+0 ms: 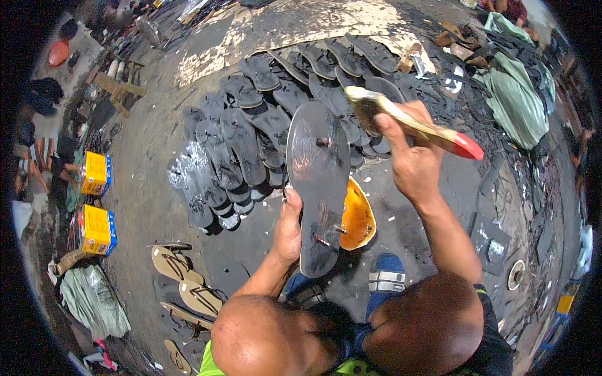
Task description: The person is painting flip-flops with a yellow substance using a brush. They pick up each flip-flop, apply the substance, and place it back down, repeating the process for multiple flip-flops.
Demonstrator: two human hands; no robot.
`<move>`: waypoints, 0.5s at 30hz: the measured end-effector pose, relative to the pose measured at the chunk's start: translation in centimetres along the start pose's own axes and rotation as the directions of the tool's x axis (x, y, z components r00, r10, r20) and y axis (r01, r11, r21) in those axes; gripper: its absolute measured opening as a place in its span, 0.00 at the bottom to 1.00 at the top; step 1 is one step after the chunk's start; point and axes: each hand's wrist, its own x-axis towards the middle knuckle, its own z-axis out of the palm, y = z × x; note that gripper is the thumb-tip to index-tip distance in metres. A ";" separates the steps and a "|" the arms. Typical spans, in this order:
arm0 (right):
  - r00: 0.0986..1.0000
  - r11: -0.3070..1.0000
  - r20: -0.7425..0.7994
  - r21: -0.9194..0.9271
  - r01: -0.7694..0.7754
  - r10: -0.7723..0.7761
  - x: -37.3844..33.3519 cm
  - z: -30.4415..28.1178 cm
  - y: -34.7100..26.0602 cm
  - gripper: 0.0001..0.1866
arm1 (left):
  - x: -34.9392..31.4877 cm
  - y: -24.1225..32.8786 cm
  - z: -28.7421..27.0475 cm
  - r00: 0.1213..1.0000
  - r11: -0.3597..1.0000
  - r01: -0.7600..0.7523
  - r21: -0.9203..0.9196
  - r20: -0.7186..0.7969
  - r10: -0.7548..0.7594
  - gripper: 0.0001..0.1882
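My left hand (288,235) is closed round the edge of a black flip-flop sole (318,163), held upright with its wet-looking underside toward me. Strap plugs poke through it near the top and bottom. In my right hand (417,160) is a brush (439,133) with a wooden handle and a red tip. Its bristles point left, a little apart from the sole's upper right edge. An orange-yellow bowl (359,216) with a brown coating stands on the ground behind the sole, which partly hides it.
Many black flip-flops (244,147) lie in overlapping rows ahead. Tan flip-flops (199,297) lie at left, near two yellow-and-blue tins (97,229). Green-grey sacks (515,103) and black scraps cover the right side. My feet in blue slippers (387,285) are close below. Other people are at the far edges.
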 end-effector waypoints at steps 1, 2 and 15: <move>0.989 0.997 0.128 0.024 0.069 -0.072 0.1 0.2 -0.1 0.08 | 0.1 0.2 0.3 1.000 0.997 0.028 -0.075 0.009 -0.028 0.39; 0.957 0.990 0.253 0.055 0.132 -0.142 0.1 0.6 0.0 0.08 | 0.1 0.5 0.8 0.998 0.987 0.059 -0.149 0.020 -0.056 0.39; 0.874 0.988 0.472 -0.030 0.148 -0.117 -4.1 0.7 -0.2 0.08 | 0.5 0.2 0.2 0.998 0.983 0.063 -0.171 0.006 -0.063 0.39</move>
